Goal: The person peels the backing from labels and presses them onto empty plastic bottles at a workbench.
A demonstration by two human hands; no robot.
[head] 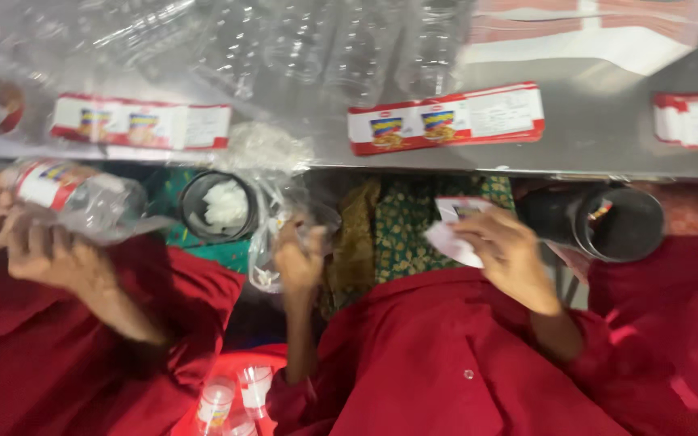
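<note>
At the far left, a co-worker's hand (54, 258) in a red sleeve tips a clear plastic bottle (82, 198) with a red and white label on its side against the edge of the steel table (607, 129). Beside that bottle, toward the middle, sits a dark round tub (218, 207) with something white inside. The person's own left hand (300, 258) rises just right of the tub, fingers closed around a crumpled clear plastic bag (264, 242) that hangs beside the wrist. Below this hand, near the elbow, small labelled plastic cups (232, 400) stand in a red basin (240, 359). The right hand (506, 250) is curled shut on a small white label (454, 234), pinched at its left edge, held over a green patterned cloth (405, 234). Above both hands, on the table top, lie stacks of red and white labels (446, 119), with a heap of empty clear bottles (284, 40) beyond them. Just right of the right hand is a black cylinder (607, 222), its open mouth facing the camera. The view is blurred, so finer detail cannot be told.
</note>
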